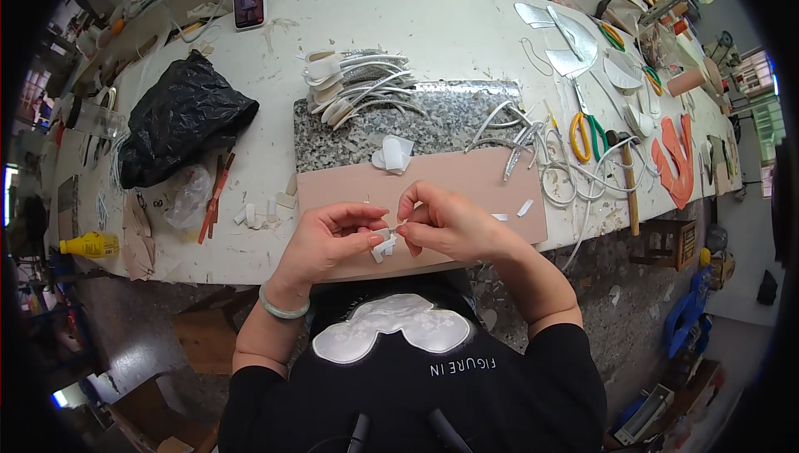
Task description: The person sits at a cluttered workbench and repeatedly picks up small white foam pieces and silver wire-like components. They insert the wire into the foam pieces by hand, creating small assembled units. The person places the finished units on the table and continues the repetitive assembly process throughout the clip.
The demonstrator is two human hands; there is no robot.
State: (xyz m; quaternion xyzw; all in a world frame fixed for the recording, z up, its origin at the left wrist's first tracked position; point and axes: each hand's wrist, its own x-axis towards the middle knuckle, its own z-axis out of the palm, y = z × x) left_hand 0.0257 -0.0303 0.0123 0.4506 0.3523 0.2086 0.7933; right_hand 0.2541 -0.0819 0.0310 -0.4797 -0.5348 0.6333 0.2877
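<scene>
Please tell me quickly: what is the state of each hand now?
Left hand: closed, pinching a small white piece.
Right hand: closed in a pinch; what it holds cannot be told.

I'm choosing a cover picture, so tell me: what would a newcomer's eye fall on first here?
Probably the crumpled black plastic bag, dark against the left of the white table. Next, the left hand and right hand, meeting over small white pieces at the front centre. Then the coral-coloured piece, curved and bright at the right.
</scene>
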